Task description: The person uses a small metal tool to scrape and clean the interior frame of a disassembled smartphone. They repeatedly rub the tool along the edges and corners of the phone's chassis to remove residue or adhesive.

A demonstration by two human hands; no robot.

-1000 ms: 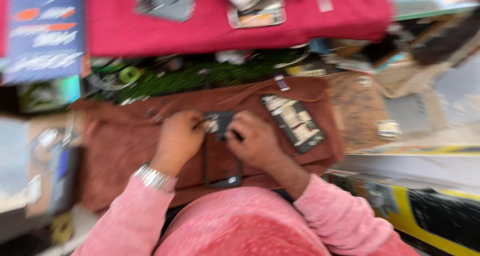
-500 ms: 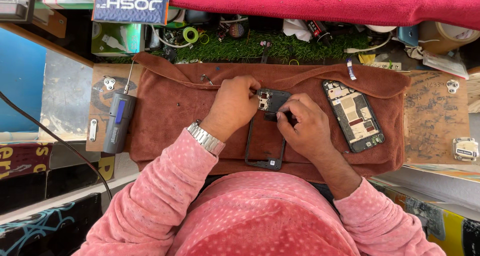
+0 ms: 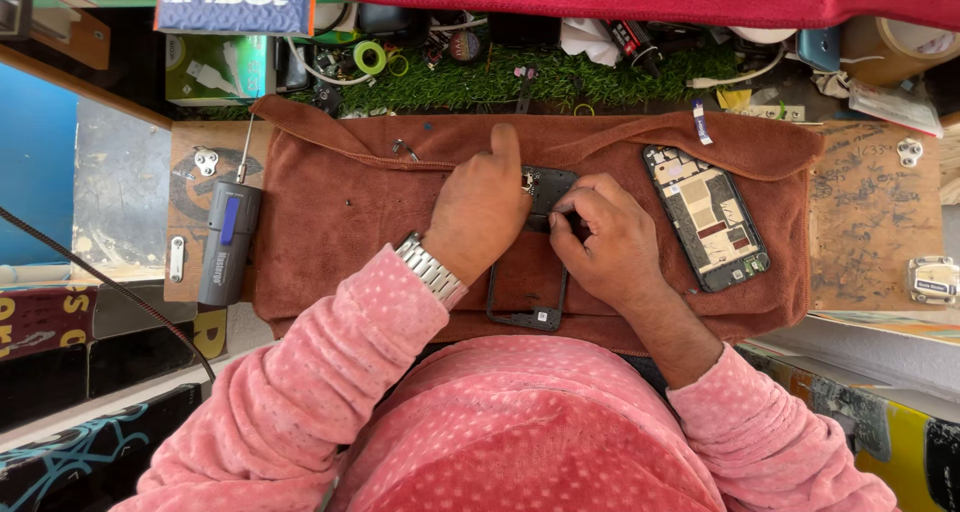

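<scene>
**Two hands on a phone frame over the brown cloth**

The left hand (image 3: 480, 212) lies flat on the upper part of a dark phone frame (image 3: 530, 272), which rests on a brown cloth (image 3: 350, 222) in the middle of the bench. The fingers of this hand are close together and bent a little down, and one finger points straight up, away from the person. It presses on the frame more than it grips; whether the fingertips close on something under the palm, I cannot tell. On the wrist there is a metal watch band (image 3: 432, 269).

The right hand (image 3: 610, 242) is curled, with the fingers pressed together near the top right corner of the frame, beside its camera part. The fingertips seem to pinch a very small thing or a thin tool there, but it is too small to name. The lower half of the frame is free and shows as an empty black outline, with its bottom edge near the pink sleeves.

To the right of the right hand, on the same cloth and apart from it, lies an opened phone (image 3: 706, 217) with its inside boards showing, a little tilted. At the left edge of the cloth, a grey electric screwdriver (image 3: 228, 242) lies on the wooden board (image 3: 870, 232). Behind the cloth is a strip of green artificial grass (image 3: 560, 77) with many small parts
</scene>
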